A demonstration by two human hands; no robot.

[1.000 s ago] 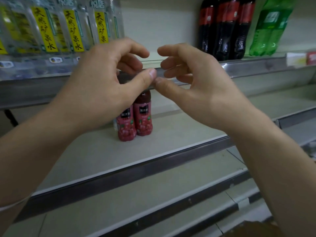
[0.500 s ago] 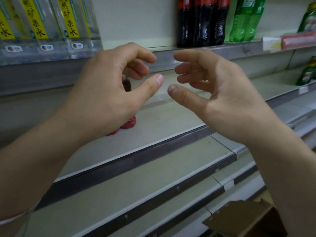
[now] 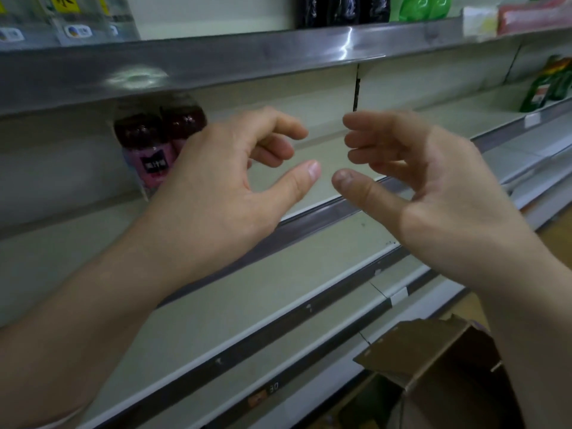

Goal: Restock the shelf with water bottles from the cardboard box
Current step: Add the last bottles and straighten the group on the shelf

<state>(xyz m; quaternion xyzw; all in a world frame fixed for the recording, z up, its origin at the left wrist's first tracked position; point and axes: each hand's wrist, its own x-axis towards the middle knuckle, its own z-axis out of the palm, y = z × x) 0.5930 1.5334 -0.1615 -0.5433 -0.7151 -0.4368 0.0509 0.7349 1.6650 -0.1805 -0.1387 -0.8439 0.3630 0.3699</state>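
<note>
Both hands empty, fingers loosely curled: left hand (image 3: pixel 216 193), right hand (image 3: pixel 433 193) well above cardboard box (image 3: pixel 439 366). Box sits below, toward right hand, flap open. No water bottles visible inside. Bare shelf (image 3: pixel 309 156) beyond hands.

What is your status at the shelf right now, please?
Left hand and right hand empty, fingers loosely curled. Cardboard box open, below right. Nothing in the way.

Tiered pale shelf (image 3: pixel 325 156) with dark metal front rails, two red juice bottles (image 3: pixel 154 140) standing side by side on the middle tier, water bottles (image 3: pixel 77 23), dark cola bottles (image 3: pixel 337 9) and green bottles (image 3: pixel 421 6) on the tier above
</note>
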